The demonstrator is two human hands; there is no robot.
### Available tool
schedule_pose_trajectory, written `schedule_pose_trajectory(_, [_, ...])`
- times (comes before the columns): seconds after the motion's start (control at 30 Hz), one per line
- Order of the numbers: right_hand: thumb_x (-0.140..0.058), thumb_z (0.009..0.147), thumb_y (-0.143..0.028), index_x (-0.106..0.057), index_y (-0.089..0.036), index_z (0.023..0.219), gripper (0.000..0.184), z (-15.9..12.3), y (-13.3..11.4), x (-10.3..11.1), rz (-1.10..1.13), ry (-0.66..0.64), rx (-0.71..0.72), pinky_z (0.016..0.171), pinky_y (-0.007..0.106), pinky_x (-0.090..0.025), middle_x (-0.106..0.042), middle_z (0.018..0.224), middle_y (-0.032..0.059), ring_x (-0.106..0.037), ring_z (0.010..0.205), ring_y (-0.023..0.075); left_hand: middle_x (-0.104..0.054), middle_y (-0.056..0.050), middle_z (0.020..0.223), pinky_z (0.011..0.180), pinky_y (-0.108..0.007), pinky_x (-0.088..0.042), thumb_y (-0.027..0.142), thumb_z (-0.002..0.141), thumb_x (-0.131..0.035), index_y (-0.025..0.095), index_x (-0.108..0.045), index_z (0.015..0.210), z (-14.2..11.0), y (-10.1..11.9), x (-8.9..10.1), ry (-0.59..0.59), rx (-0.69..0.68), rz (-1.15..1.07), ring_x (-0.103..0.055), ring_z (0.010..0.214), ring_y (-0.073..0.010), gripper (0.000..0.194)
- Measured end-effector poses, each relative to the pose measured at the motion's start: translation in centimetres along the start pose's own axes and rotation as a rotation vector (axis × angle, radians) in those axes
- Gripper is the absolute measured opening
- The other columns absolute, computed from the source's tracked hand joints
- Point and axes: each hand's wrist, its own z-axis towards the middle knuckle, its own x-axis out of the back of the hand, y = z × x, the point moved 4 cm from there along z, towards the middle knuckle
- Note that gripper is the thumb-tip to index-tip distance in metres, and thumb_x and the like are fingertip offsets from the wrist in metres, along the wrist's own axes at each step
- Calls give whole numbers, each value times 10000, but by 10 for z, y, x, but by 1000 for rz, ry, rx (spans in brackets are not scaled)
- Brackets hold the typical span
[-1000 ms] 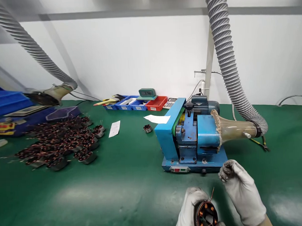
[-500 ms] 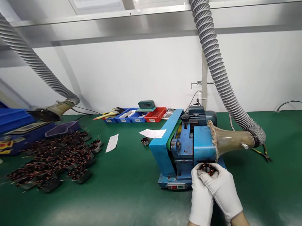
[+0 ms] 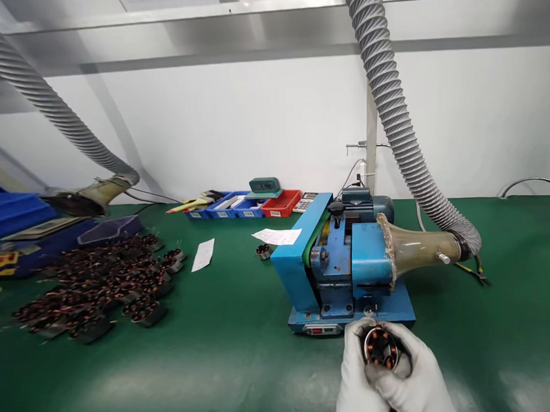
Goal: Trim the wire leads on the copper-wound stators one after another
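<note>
Copper-wound ring (image 3: 380, 348) | between gloved fingers of both hands (image 3: 383, 371) | near blue machine (image 3: 336, 267)

In front of you there's a plain white wall (image 3: 253, 122), w/ soft diagonal shadows on its L side. Above it, a brushed-metal band (image 3: 295, 38) runs the full width of your view, w/ a pale ledge (image 3: 293, 6) along its top. A narrow upright post (image 3: 370, 126) stands against the wall, R of ctr. Your tabletop (image 3: 207, 330) is smooth dk green & meets the wall at the back; overhead-type light leaves blurry, whitish glare near you, esp. lower L-ctr & far R.
</note>
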Motion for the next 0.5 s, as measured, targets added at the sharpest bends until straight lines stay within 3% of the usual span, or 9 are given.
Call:
schedule_pose_trajectory(0.1, [-617,707,-411,-633,-202,1017,375,-16,3,12,180,-101,80,860,304,-499,-659,1051,99,-611,985,226,-581,-37,961,779,-286,-472,102,533,-624,223,-566,960,-13,17,12,-138,-178,133,-580,863,-189,447])
schedule_pose_trajectory(0.17, [-539,792,-326,-645,-252,980,229,-22,-8,21,102,-138,220,850,278,-501,-653,1021,66,-609,976,190,-557,-14,955,769,-267,-455,73,510,-623,244,-568,938,-17,28,19,-186,-213,177,-561,874,-175,464])
schedule_pose_trajectory(0.33, [-528,756,-148,-570,-323,1104,392,-37,-44,17,-651,-446,569,734,292,-537,-583,1012,76,-600,904,188,-490,14,891,683,-232,-401,73,549,-608,262,-561,917,-24,40,31,-276,-131,279,-521,773,-119,417])
schedule_pose_trajectory(0.4, [-543,736,-142,-541,-323,1124,428,-41,-48,14,-913,-457,629,670,303,-543,-600,979,75,-609,823,191,-487,7,889,681,-243,-398,70,536,-604,253,-558,928,-28,42,35,-260,-113,337,-521,763,-128,435])
schedule_pose_trajectory(0.5, [-567,705,-138,-557,-288,1037,364,-45,-51,9,-1042,-440,692,597,263,-530,-628,864,40,-607,717,172,-493,-2,908,659,-248,-405,97,524,-621,255,-561,955,-31,46,38,-259,-87,375,-531,741,-137,463])
